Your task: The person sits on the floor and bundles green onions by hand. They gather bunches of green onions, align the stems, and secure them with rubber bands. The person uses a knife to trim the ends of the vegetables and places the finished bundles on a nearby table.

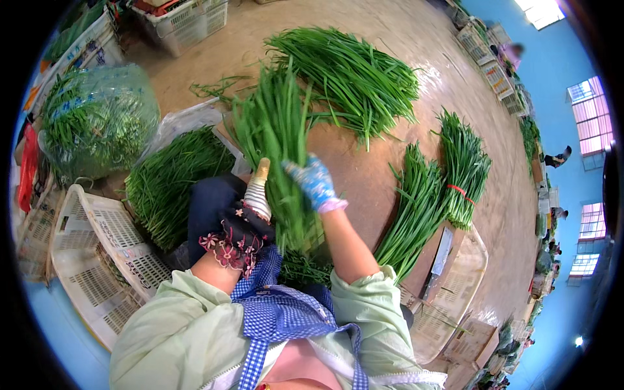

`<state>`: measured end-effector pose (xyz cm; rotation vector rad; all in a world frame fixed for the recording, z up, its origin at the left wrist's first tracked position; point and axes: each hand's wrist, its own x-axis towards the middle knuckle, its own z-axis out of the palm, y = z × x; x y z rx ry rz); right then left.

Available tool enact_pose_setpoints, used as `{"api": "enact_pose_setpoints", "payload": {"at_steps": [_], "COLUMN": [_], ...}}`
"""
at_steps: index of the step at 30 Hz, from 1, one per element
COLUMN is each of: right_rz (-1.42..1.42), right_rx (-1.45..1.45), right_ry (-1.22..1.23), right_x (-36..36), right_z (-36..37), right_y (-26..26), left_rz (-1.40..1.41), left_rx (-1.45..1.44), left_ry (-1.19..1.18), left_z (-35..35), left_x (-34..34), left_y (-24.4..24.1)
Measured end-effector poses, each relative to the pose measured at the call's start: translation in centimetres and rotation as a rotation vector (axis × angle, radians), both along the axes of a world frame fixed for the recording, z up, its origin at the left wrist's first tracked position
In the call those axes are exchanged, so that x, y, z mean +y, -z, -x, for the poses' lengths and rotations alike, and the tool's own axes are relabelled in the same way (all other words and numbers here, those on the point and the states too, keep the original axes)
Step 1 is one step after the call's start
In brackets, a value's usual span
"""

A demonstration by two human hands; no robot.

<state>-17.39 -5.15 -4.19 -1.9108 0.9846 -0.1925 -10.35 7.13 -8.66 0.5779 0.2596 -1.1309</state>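
My left hand (258, 192), in a striped glove with a yellowed thumb, grips the left side of a bunch of long green leafy stalks (278, 126), which look like garlic chives. Against the bunch's right side lies my right hand (314, 181) in a blue patterned glove, its fingers partly spread; motion blurs it and the leaves. Beyond the bunch rests a large loose pile of the same greens (351, 78). On the right are a loose bundle (412, 214) and a bundle tied with a red band (463, 170). More greens (170, 180) lie beside my left knee.
A knife (438, 258) lies on a board at the right, over a white plastic crate (448, 312). Another crate (107, 253) leans at lower left, below a clear plastic bag of greens (102, 122). A crate (185, 24) stands at top left. Several people are far off along the blue wall.
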Motion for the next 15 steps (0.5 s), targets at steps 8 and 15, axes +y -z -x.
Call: {"api": "enact_pose_setpoints", "payload": {"at_steps": [8, 15], "right_rz": [0.169, 0.014], "right_rx": [-0.31, -0.622], "right_ry": [-0.373, -0.283], "right_x": [8.7, 6.5], "right_z": [7.5, 8.6], "right_y": [-3.6, -12.3], "left_rz": [0.166, 0.088], "left_rx": [-0.534, -1.185], "left_ry": [0.238, 0.186], "left_z": [3.6, 4.0], "left_x": [8.2, 4.7], "left_y": [-1.3, -10.5]}}
